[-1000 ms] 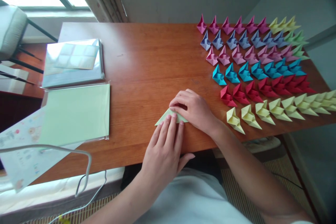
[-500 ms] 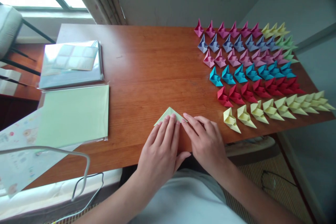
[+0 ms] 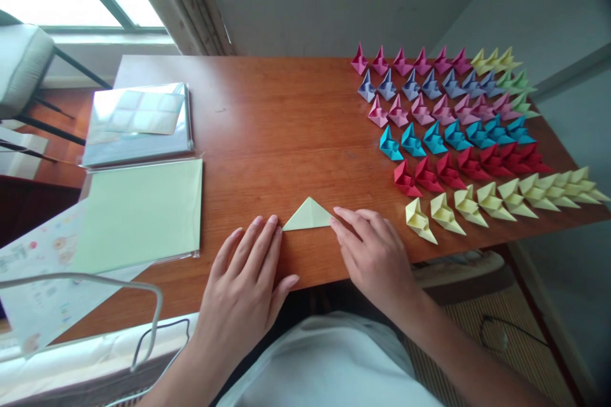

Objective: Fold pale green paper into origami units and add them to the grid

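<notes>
A pale yellow-green sheet of paper folded into a triangle lies flat near the table's front edge, its peak pointing away from me. My left hand rests on the wood at the triangle's left corner, fingers stretched out, with the fingertips just beside that corner. At the opposite corner, my right hand has its index and middle fingertips on the paper; its fingers are stretched and slightly bent, and the thumb is hidden. A crease runs down from the triangle's peak.
Rows of folded paper figures in magenta, purple, pink, blue, red and yellow fill the table's right side. On the left lie a pack of light green paper, a wrapped pack, a printed sheet and a grey cable.
My left hand has moved left off the paper triangle to its left corner, uncovering it. The right hand stays at the right corner. The view has shifted slightly.
</notes>
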`<act>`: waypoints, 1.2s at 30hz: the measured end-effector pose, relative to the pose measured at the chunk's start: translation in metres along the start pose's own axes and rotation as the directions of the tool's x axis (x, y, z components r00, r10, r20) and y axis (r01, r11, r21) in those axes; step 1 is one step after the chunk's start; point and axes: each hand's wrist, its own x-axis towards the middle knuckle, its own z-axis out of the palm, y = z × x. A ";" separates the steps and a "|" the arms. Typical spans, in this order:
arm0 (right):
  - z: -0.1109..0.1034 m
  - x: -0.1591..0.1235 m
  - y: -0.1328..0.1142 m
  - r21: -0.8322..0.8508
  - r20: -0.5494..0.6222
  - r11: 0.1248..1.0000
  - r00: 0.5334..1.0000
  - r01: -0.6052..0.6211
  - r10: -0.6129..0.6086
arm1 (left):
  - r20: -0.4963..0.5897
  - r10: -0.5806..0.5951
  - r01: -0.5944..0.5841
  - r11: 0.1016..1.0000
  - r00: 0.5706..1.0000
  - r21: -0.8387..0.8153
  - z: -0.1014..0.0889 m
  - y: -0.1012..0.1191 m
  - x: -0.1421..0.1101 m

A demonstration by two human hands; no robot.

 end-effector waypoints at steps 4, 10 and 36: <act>-0.001 0.014 0.005 0.160 -0.012 0.986 0.999 -0.037 0.040 | -0.105 -0.086 0.080 0.995 0.991 -0.053 -0.004 0.004 0.013; -0.001 0.029 0.008 0.260 0.007 0.964 0.999 -0.054 0.054 | -0.084 -0.062 0.051 0.990 0.995 -0.128 0.002 0.014 0.048; 0.000 0.031 0.004 0.544 -0.033 0.811 0.961 -0.212 0.273 | -0.040 -0.122 0.106 0.953 0.992 -0.283 0.013 0.011 0.071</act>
